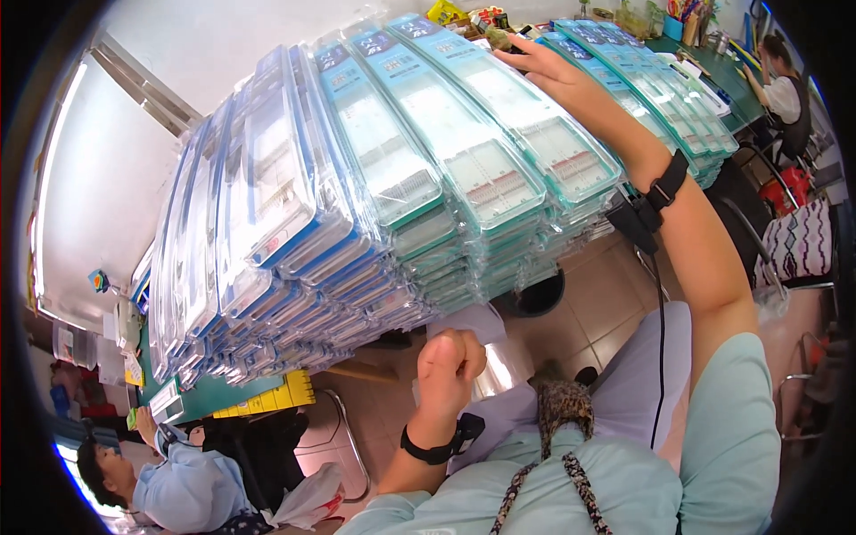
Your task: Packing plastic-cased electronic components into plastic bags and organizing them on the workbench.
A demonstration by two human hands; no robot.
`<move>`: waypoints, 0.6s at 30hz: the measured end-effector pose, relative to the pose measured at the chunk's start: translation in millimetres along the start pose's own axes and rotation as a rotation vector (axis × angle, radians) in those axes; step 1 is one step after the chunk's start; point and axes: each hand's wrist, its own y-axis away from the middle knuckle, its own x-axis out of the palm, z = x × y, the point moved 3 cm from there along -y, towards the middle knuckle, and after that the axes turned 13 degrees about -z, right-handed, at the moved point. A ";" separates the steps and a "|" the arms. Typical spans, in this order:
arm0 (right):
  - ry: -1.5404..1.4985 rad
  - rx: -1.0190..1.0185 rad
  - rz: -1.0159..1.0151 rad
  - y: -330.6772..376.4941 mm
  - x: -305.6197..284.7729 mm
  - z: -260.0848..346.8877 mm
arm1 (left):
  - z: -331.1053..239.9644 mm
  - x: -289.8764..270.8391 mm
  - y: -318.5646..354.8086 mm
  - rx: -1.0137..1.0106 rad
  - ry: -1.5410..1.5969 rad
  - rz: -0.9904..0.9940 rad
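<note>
The right hand [544, 62] lies flat, fingers spread, on the teal-edged packet stacks [473, 169]; the left hand [450, 361] hangs fisted below, fingers curled together, holding nothing; blue-edged stacks [267, 223] lean alongside.

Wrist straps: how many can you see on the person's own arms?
2. One black wrist strap sits on the left wrist, low in the picture below the closed left hand; the other strap wraps the right forearm reaching over the stacked packages.
</note>
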 end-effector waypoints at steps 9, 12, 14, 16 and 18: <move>-0.557 0.557 -0.074 56.1 -40.0 25.8 | 4.2 6.5 1.6 0.046 -0.113 0.019; -0.576 0.628 -0.106 95.0 -57.2 39.2 | 5.9 9.8 4.4 0.022 -0.091 0.030; -0.479 0.725 -0.126 126.8 -72.1 48.6 | 9.4 11.2 6.9 0.006 -0.082 0.037; -0.438 0.780 -0.139 164.0 -91.6 49.5 | 14.7 13.8 10.4 -0.036 -0.040 0.052; -0.394 0.833 -0.153 206.7 -118.5 37.8 | 20.7 17.2 15.8 -0.070 -0.039 0.013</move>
